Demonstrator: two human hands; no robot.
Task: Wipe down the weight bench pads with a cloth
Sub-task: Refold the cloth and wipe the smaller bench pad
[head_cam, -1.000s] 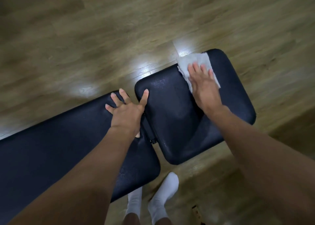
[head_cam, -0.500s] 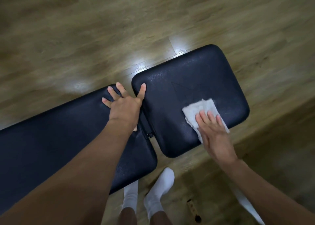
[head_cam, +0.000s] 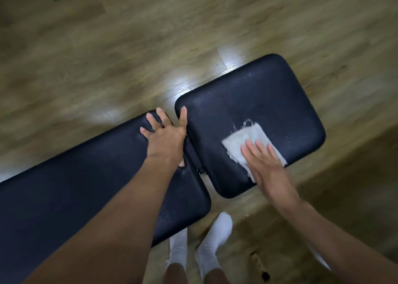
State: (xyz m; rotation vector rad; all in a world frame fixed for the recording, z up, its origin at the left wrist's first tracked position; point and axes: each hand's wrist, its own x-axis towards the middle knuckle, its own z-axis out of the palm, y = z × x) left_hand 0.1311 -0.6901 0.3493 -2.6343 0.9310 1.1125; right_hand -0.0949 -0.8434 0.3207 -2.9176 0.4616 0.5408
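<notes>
Mid-wipe on the seat pad (head_cam: 258, 94). Right grip (head_cam: 267, 165) is flat, fingers straight, pressing the frayed white cloth (head_cam: 239, 139) onto the pad's near half, nothing clenched. Left grip (head_cam: 165, 139) is splayed flat over the gap, bracing on the back pad (head_cam: 86, 176), index on the seat pad. Next, probably: sweep to the far edge, then move to the long back pad. Glossy wood floor (head_cam: 129, 57), lamp glare, white socks (head_cam: 215, 234) below.
</notes>
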